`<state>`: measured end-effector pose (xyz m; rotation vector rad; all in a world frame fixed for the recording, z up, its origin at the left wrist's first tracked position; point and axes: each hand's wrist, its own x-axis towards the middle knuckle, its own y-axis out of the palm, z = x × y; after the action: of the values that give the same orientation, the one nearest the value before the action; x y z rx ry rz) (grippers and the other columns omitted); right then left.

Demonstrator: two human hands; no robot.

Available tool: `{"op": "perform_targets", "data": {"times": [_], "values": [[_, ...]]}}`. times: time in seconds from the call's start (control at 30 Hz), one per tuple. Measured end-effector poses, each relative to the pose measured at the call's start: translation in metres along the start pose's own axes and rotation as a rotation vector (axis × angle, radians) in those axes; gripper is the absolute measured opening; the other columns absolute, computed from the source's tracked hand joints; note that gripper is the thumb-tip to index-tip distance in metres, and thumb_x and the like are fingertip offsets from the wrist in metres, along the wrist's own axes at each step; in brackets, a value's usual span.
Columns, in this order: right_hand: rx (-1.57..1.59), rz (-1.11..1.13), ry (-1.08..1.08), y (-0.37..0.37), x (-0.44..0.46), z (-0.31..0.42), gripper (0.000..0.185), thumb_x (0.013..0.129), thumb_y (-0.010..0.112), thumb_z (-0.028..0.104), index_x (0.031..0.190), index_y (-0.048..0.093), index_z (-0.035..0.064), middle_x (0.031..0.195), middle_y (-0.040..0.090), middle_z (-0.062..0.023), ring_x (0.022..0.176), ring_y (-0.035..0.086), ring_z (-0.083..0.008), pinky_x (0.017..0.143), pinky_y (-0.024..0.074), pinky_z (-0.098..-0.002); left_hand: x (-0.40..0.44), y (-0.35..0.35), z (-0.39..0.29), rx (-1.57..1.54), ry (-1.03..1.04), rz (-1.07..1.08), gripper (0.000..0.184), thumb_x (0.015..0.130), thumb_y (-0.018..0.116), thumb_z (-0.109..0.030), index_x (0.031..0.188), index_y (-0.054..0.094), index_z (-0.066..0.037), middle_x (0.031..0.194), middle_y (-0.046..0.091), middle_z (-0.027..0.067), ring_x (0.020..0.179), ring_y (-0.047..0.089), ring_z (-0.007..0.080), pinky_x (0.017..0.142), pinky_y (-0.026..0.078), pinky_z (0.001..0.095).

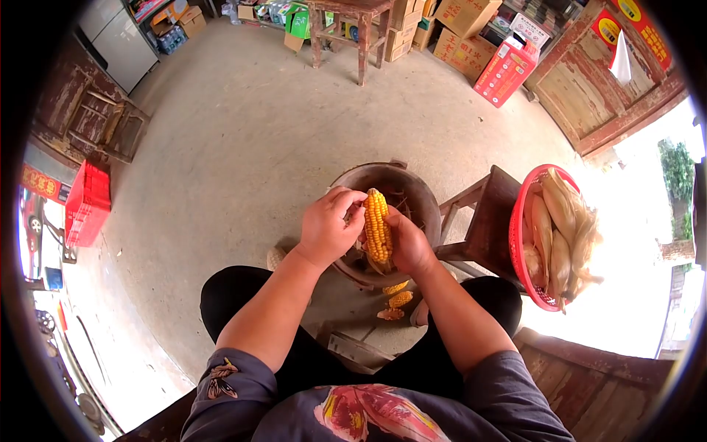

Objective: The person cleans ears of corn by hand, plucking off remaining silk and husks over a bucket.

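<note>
A yellow ear of corn (378, 225) stands nearly upright in front of me, its kernels bare and some husk at its lower end. My right hand (409, 247) is closed around its right side. Against its upper left side is my left hand (330, 225), thumb and fingers drawn together in a pinch; what they hold, if anything, is hidden. Below both hands sits a round brown tub (423, 188) with dry scraps inside. Several yellow corn cobs (400, 299) lie on the floor between my feet, by the tub.
At right, a red plastic basket (518, 254) of corn in husks (561, 228) rests on a wooden stool (486, 221). A red crate (88, 202) and wooden chair (107, 125) stand left. Cardboard boxes (462, 51) and a wooden table (350, 9) are at the back.
</note>
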<state>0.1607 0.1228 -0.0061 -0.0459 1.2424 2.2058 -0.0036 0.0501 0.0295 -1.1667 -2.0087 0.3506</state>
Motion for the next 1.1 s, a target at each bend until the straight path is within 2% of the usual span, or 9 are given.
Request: {"op": "perform_targets", "data": {"times": [0.23, 0.33, 0.4, 0.73, 0.8, 1.1], "values": [[0.000, 0.014, 0.006, -0.0041, 0.0015, -0.0022, 0.038, 0.100, 0.038, 0.020, 0.132, 0.047, 0.0038, 0.117, 0.062, -0.0136, 0.098, 0.065, -0.0255, 0.087, 0.0546, -0.0390, 0.0001, -0.0032, -0.0028, -0.008, 0.008, 0.029, 0.017, 0.079, 0.070, -0.006, 0.094, 0.063, -0.009, 0.089, 0.067, 0.0047, 0.070, 0.068, 0.0244, 0.059, 0.053, 0.0341], [-0.004, 0.008, 0.007, -0.0032, 0.0014, -0.0017, 0.037, 0.100, 0.038, 0.020, 0.132, 0.047, 0.0034, 0.117, 0.062, -0.0135, 0.098, 0.065, -0.0252, 0.086, 0.0548, -0.0390, -0.0001, -0.0034, -0.0030, -0.026, -0.020, 0.058, 0.017, 0.079, 0.071, -0.003, 0.094, 0.063, -0.007, 0.090, 0.066, 0.0068, 0.076, 0.069, 0.0246, 0.063, 0.055, 0.0328], [-0.013, 0.007, 0.003, -0.0036, 0.0014, -0.0022, 0.038, 0.100, 0.038, 0.020, 0.132, 0.047, 0.0032, 0.117, 0.062, -0.0136, 0.098, 0.065, -0.0251, 0.086, 0.0548, -0.0389, -0.0001, -0.0013, -0.0003, 0.003, 0.026, 0.029, 0.015, 0.079, 0.071, -0.006, 0.091, 0.062, -0.009, 0.089, 0.066, 0.0041, 0.070, 0.068, 0.0240, 0.059, 0.053, 0.0339], [-0.034, -0.021, -0.011, -0.0002, 0.0012, -0.0024, 0.039, 0.097, 0.038, 0.017, 0.132, 0.047, 0.0015, 0.115, 0.062, -0.0141, 0.094, 0.065, -0.0253, 0.082, 0.0541, -0.0366, -0.0016, 0.0001, 0.0002, 0.070, 0.050, 0.051, 0.014, 0.078, 0.071, -0.002, 0.088, 0.062, -0.007, 0.086, 0.066, 0.0060, 0.070, 0.067, 0.0254, 0.060, 0.054, 0.0335], [-0.047, -0.019, -0.013, -0.0021, 0.0019, -0.0036, 0.038, 0.097, 0.038, 0.017, 0.131, 0.047, 0.0014, 0.115, 0.062, -0.0141, 0.095, 0.066, -0.0251, 0.083, 0.0539, -0.0363, -0.0017, 0.0015, 0.0015, 0.088, 0.074, 0.022, 0.015, 0.076, 0.071, -0.005, 0.084, 0.059, -0.011, 0.081, 0.062, 0.0045, 0.064, 0.064, 0.0262, 0.055, 0.051, 0.0359], [-0.045, -0.038, 0.004, 0.0023, 0.0007, -0.0056, 0.037, 0.098, 0.040, 0.018, 0.130, 0.049, 0.0015, 0.117, 0.063, -0.0136, 0.098, 0.065, -0.0241, 0.088, 0.0532, -0.0356, -0.0028, 0.0027, 0.0037, 0.147, 0.076, 0.034, 0.018, 0.071, 0.069, -0.005, 0.078, 0.054, -0.011, 0.075, 0.058, 0.0045, 0.061, 0.061, 0.0266, 0.052, 0.048, 0.0363]]}}
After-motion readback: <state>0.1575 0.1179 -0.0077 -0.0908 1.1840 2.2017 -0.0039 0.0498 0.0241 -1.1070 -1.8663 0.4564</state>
